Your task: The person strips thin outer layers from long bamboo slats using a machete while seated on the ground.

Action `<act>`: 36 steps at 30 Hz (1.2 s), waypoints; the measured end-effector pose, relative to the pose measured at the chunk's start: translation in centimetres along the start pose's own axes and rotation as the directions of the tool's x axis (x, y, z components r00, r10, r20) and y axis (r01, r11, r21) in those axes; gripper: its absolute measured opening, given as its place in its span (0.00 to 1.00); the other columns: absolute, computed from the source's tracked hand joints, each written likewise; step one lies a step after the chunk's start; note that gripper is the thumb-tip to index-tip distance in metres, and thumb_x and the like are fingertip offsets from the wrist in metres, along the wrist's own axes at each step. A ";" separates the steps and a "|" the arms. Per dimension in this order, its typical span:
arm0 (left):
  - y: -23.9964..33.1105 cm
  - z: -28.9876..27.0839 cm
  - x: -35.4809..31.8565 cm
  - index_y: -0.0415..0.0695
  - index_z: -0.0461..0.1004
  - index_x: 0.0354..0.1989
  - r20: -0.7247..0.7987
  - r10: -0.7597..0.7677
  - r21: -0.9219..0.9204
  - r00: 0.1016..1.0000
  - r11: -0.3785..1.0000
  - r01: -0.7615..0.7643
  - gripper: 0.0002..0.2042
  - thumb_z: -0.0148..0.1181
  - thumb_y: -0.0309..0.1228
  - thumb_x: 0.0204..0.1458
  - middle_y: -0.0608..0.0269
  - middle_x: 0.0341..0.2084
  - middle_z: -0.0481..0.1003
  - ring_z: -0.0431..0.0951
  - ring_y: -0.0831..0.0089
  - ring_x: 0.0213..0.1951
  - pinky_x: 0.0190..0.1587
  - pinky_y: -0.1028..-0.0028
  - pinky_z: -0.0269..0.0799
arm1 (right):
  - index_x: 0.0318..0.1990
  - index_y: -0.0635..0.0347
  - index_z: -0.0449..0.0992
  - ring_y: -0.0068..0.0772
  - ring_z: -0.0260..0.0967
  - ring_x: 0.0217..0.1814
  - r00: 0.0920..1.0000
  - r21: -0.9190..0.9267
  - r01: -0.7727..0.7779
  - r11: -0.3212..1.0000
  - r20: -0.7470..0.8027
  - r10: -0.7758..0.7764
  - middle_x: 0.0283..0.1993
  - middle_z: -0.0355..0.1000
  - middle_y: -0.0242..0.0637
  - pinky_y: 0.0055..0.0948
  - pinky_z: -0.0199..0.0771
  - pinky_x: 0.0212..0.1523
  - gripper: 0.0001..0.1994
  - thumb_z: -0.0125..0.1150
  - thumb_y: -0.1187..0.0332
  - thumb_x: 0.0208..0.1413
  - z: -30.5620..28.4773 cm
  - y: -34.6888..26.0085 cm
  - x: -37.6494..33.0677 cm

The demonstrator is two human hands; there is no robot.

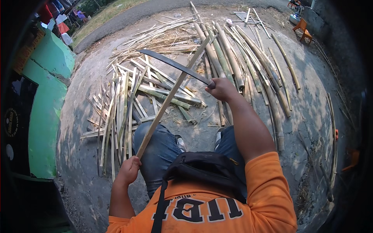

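Observation:
My left hand (129,170) is closed round the lower end of a long, flat bamboo strip (160,113), which slants up and to the right past my left knee. In my right hand (223,90) is the handle of a machete (163,59) with a dark, slightly curved blade. That blade points to the left and crosses the strip in its upper part; whether the edge touches it I cannot tell. Beneath them, a pile of split bamboo strips (126,105) lies on the ground to the left.
Whole bamboo poles (229,54) lie ahead and to the right. Thin bamboo slivers (155,37) are heaped farther off. A green wall (48,108) stands at the left. An orange chair (302,29) is at the far right. A black waist bag (202,165) rests on my lap.

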State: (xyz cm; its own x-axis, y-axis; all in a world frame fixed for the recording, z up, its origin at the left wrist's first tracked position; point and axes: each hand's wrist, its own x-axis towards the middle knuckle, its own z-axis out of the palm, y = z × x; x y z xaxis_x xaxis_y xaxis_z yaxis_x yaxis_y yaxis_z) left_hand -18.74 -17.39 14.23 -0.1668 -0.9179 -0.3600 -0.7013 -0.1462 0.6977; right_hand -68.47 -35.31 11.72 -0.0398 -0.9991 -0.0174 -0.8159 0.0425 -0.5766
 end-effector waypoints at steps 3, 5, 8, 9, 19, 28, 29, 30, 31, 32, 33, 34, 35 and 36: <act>1.0 0.0 -0.1 0.39 0.73 0.33 0.080 -0.171 -0.174 0.982 0.968 0.182 0.32 0.42 0.60 0.70 0.65 0.21 0.68 0.67 0.74 0.25 0.30 0.69 0.63 | 0.43 0.51 0.85 0.53 0.80 0.45 0.999 0.006 0.053 0.999 0.000 -0.053 0.40 0.82 0.48 0.49 0.79 0.46 0.15 0.67 0.52 0.57 -0.2 -1.6 -0.6; 0.5 0.0 -0.3 0.39 0.73 0.34 0.067 -0.151 -0.181 0.986 0.970 0.161 0.32 0.43 0.60 0.70 0.66 0.21 0.68 0.65 0.76 0.25 0.30 0.71 0.62 | 0.41 0.52 0.84 0.54 0.80 0.45 0.984 -0.079 0.177 0.981 0.030 -0.175 0.39 0.81 0.48 0.50 0.79 0.46 0.14 0.68 0.53 0.57 -1.1 -4.4 -1.6; -0.5 0.1 -0.2 0.39 0.73 0.34 0.045 -0.088 -0.161 0.995 0.982 0.094 0.32 0.43 0.60 0.70 0.66 0.21 0.68 0.65 0.77 0.25 0.30 0.71 0.62 | 0.33 0.55 0.82 0.57 0.78 0.38 0.900 -0.141 0.434 0.890 0.038 -0.433 0.31 0.79 0.47 0.53 0.77 0.41 0.09 0.67 0.59 0.55 0.4 -5.4 -1.8; -0.8 0.2 -0.2 0.39 0.73 0.34 0.035 -0.049 -0.133 0.998 0.990 0.053 0.32 0.42 0.60 0.70 0.65 0.21 0.68 0.66 0.76 0.26 0.30 0.70 0.63 | 0.33 0.55 0.82 0.57 0.78 0.38 0.899 -0.139 0.436 0.889 0.038 -0.435 0.31 0.79 0.47 0.53 0.77 0.41 0.09 0.67 0.59 0.55 0.1 -5.5 -1.8; -0.4 0.0 0.1 0.38 0.73 0.33 0.022 -0.005 -0.008 1.000 1.000 0.005 0.33 0.40 0.61 0.71 0.63 0.22 0.69 0.69 0.73 0.28 0.33 0.69 0.66 | 0.38 0.52 0.84 0.53 0.80 0.46 0.985 0.002 -0.046 0.999 -0.165 0.046 0.40 0.82 0.48 0.48 0.80 0.48 0.12 0.68 0.55 0.57 -1.3 -0.7 -0.8; -1.5 0.4 0.0 0.38 0.72 0.32 0.014 0.014 -0.095 1.000 0.995 -0.013 0.34 0.41 0.62 0.70 0.64 0.21 0.68 0.68 0.74 0.27 0.32 0.70 0.65 | 0.38 0.51 0.85 0.54 0.79 0.42 0.949 -0.206 0.315 0.927 0.074 -0.306 0.36 0.81 0.46 0.50 0.79 0.45 0.09 0.63 0.60 0.54 -2.1 -4.9 -2.4; -1.6 0.4 0.0 0.38 0.72 0.32 -0.002 0.030 -0.048 1.000 0.998 -0.030 0.34 0.41 0.62 0.70 0.63 0.21 0.69 0.69 0.73 0.27 0.32 0.69 0.66 | 0.38 0.50 0.85 0.54 0.79 0.42 0.956 -0.204 0.292 0.935 0.061 -0.285 0.36 0.81 0.46 0.50 0.79 0.45 0.09 0.63 0.60 0.54 -2.3 -4.9 -2.3; -1.8 0.3 -0.2 0.38 0.72 0.32 -0.019 0.046 -0.001 0.999 0.999 -0.046 0.34 0.40 0.62 0.70 0.61 0.22 0.70 0.70 0.71 0.27 0.32 0.68 0.66 | 0.38 0.50 0.85 0.54 0.79 0.42 0.963 -0.201 0.270 0.942 0.049 -0.266 0.36 0.81 0.46 0.50 0.79 0.45 0.09 0.64 0.60 0.54 -2.5 -4.7 -2.1; -1.9 0.4 -0.3 0.38 0.72 0.32 -0.018 0.046 0.000 0.999 0.999 -0.046 0.34 0.40 0.62 0.70 0.61 0.22 0.70 0.70 0.71 0.27 0.32 0.68 0.66 | 0.38 0.50 0.85 0.54 0.79 0.42 0.985 -0.165 0.169 0.972 0.005 -0.171 0.37 0.81 0.47 0.50 0.79 0.46 0.09 0.64 0.59 0.56 -2.5 -3.8 -1.5; -1.9 0.6 0.0 0.37 0.72 0.32 -0.019 0.041 -0.007 0.999 0.999 -0.041 0.34 0.40 0.61 0.70 0.60 0.22 0.70 0.71 0.70 0.27 0.32 0.68 0.67 | 0.39 0.49 0.85 0.53 0.80 0.44 0.998 -0.048 0.009 0.999 -0.061 -0.012 0.39 0.82 0.47 0.49 0.79 0.47 0.10 0.65 0.58 0.57 -3.0 -2.8 -1.1; -1.8 0.7 0.2 0.37 0.73 0.33 -0.019 0.037 -0.014 0.999 0.999 -0.037 0.34 0.40 0.61 0.70 0.59 0.22 0.71 0.71 0.69 0.27 0.32 0.67 0.68 | 0.40 0.49 0.85 0.53 0.80 0.45 0.990 0.000 -0.082 0.997 -0.115 0.081 0.40 0.82 0.46 0.49 0.79 0.48 0.10 0.66 0.57 0.57 -3.0 -1.3 -0.6; -1.5 0.6 0.2 0.37 0.73 0.33 -0.022 0.039 -0.015 0.999 0.999 -0.039 0.34 0.40 0.61 0.70 0.59 0.22 0.71 0.71 0.69 0.27 0.32 0.67 0.68 | 0.41 0.49 0.86 0.52 0.80 0.46 0.973 0.058 -0.160 0.985 -0.161 0.168 0.40 0.83 0.46 0.49 0.79 0.49 0.11 0.67 0.56 0.57 -3.0 -1.0 -0.2; -0.9 0.4 0.1 0.37 0.73 0.33 -0.014 0.030 0.005 0.999 1.000 -0.030 0.34 0.40 0.61 0.70 0.59 0.22 0.71 0.71 0.69 0.27 0.32 0.67 0.67 | 0.41 0.49 0.86 0.52 0.80 0.46 0.973 0.058 -0.158 0.986 -0.164 0.165 0.40 0.83 0.46 0.49 0.79 0.49 0.11 0.67 0.56 0.57 -2.9 -0.5 -0.2; -0.5 0.3 0.2 0.37 0.73 0.33 -0.004 0.022 0.025 1.000 0.999 -0.022 0.34 0.40 0.61 0.71 0.59 0.22 0.71 0.71 0.69 0.27 0.32 0.68 0.67 | 0.42 0.49 0.86 0.52 0.81 0.46 0.971 0.042 -0.167 0.985 -0.164 0.171 0.40 0.83 0.46 0.48 0.79 0.49 0.12 0.67 0.56 0.57 -2.7 0.0 -0.5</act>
State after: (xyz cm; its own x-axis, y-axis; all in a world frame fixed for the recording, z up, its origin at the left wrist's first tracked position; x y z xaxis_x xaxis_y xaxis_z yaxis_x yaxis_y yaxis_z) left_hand -18.58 -17.39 13.61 -0.1799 -0.9224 -0.3418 -0.7147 -0.1163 0.6897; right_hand -69.97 -34.81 13.94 -0.2733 -0.9618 0.0186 -0.7732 0.2081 -0.5991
